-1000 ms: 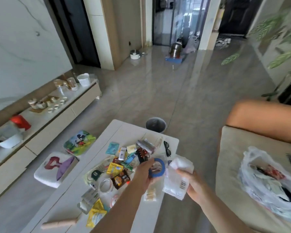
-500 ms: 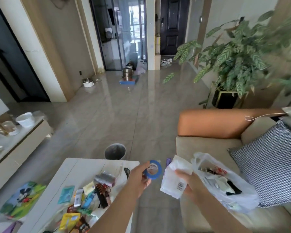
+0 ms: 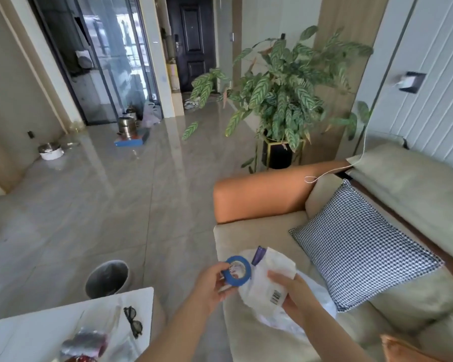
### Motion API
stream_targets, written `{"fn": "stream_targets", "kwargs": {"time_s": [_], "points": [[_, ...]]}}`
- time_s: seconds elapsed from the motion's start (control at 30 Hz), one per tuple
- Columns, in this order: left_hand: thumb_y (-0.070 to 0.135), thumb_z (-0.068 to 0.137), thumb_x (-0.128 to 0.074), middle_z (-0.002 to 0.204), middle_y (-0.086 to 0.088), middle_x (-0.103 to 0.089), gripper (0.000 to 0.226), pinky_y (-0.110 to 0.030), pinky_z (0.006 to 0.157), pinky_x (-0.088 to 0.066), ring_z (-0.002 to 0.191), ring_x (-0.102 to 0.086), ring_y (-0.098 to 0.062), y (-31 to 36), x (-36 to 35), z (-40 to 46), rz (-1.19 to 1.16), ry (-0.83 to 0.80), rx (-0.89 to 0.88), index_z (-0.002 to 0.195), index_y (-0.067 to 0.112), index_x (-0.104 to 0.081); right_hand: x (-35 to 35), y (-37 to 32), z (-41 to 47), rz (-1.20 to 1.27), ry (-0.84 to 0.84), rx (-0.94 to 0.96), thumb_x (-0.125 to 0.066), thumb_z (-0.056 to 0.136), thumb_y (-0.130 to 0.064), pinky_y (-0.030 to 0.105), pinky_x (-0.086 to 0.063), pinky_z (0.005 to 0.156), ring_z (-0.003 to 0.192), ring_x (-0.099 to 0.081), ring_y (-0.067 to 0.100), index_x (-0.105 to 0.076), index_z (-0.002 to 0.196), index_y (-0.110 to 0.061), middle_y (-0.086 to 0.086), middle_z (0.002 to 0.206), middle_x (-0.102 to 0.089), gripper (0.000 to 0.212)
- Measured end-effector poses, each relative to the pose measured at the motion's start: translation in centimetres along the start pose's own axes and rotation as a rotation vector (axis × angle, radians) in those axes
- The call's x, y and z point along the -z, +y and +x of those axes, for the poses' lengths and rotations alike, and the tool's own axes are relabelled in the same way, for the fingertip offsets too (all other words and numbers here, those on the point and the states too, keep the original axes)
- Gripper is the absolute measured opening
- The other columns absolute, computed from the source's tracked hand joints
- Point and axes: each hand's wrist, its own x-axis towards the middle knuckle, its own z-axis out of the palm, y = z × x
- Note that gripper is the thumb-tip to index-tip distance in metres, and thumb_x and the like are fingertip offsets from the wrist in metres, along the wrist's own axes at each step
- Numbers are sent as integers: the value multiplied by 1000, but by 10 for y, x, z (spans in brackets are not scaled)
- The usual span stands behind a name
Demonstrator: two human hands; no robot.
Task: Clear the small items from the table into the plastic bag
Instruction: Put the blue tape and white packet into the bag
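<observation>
My left hand (image 3: 211,285) grips a blue roll of tape (image 3: 238,270) over the sofa's front edge. My right hand (image 3: 290,288) holds a white packet with a barcode (image 3: 264,280), and a purple item (image 3: 258,255) sticks up behind the packet. The white plastic bag (image 3: 322,304) lies on the sofa seat under and behind my right hand, mostly hidden. The white table (image 3: 37,327) is at the lower left, with black glasses (image 3: 133,320) and a shiny wrapped item (image 3: 84,343) on it.
A beige sofa (image 3: 259,231) with an orange armrest (image 3: 259,194) and a checked cushion (image 3: 361,252) fills the right. A grey bin (image 3: 107,279) stands on the floor beyond the table. A potted plant (image 3: 280,100) stands behind the armrest.
The view swung right, from the table to the sofa. Both hands carried the tape and the packet from over the table to above the plastic bag.
</observation>
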Motion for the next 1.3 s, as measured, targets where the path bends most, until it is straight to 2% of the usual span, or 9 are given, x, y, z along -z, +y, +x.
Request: {"fn": "stream_targets", "kwargs": {"time_s": [0.27, 0.43, 0.57, 0.67, 0.8, 1.0, 1.13, 1.23, 1.3], "points": [[3, 87, -55, 92, -16, -56, 10, -36, 61, -54, 78, -59, -26, -1, -51, 98, 248, -94, 120, 97, 3, -58, 50, -8, 51, 13, 410, 32, -62, 83, 0, 54, -51, 88, 99, -64, 41, -63, 108, 1, 26, 101, -69, 26], [4, 88, -55, 93, -14, -54, 6, -37, 63, -53, 80, -60, -23, -1, -82, 165, 397, -140, 236, 93, 5, -58, 82, 6, 92, 90, 626, 5, -73, 52, -19, 61, -46, 94, 101, -63, 42, -67, 104, -6, 23, 101, -69, 54], [2, 87, -53, 99, -15, -59, 12, -38, 71, -55, 90, -61, -25, -11, -96, 216, 516, -174, 306, 95, 7, -60, 101, 21, 124, 109, 788, -38, -71, 54, -21, 56, -48, 94, 96, -64, 38, -67, 101, -9, 19, 98, -71, 48], [1, 85, -54, 114, -18, -61, 26, -38, 72, -54, 106, -60, -29, -22, -99, 247, 579, -181, 365, 109, 7, -60, 111, 38, 153, 68, 842, -80, -73, 52, -27, 53, -50, 92, 96, -64, 37, -64, 107, -8, 18, 101, -69, 59], [1, 89, -52, 106, -16, -61, 30, -37, 67, -52, 103, -59, -29, -41, -102, 279, 578, -150, 401, 118, 5, -56, 108, 41, 184, 31, 870, -159, -68, 70, -6, 34, -49, 70, 83, -60, 31, -66, 94, -5, 16, 87, -68, 23], [4, 94, -51, 125, -19, -54, 32, -46, 86, -51, 106, -56, -32, -82, -105, 331, 610, -45, 474, 126, 8, -49, 136, 86, 238, -24, 904, -332, -60, 75, 11, 28, -41, 59, 67, -51, 25, -60, 82, -1, 12, 72, -59, 13], [2, 95, -48, 128, -15, -53, 34, -46, 97, -46, 114, -54, -31, -114, -104, 366, 603, -61, 468, 128, 13, -49, 159, 116, 267, -87, 985, -415, -56, 78, 4, 31, -45, 64, 80, -57, 30, -60, 101, 3, 20, 89, -63, 23], [-2, 94, -47, 109, -6, -57, 32, -38, 82, -47, 101, -54, -25, -134, -103, 387, 664, -111, 364, 121, 13, -54, 181, 128, 283, -230, 1002, -442, -57, 80, -6, 28, -43, 54, 83, -58, 32, -56, 118, -3, 20, 102, -64, 38], [-6, 91, -50, 98, -2, -62, 34, -38, 81, -49, 95, -57, -23, -143, -102, 399, 665, -139, 282, 120, 11, -59, 192, 129, 291, -367, 1002, -429, -59, 81, -12, 36, -51, 69, 91, -59, 33, -52, 124, -7, 16, 108, -64, 44]]}}
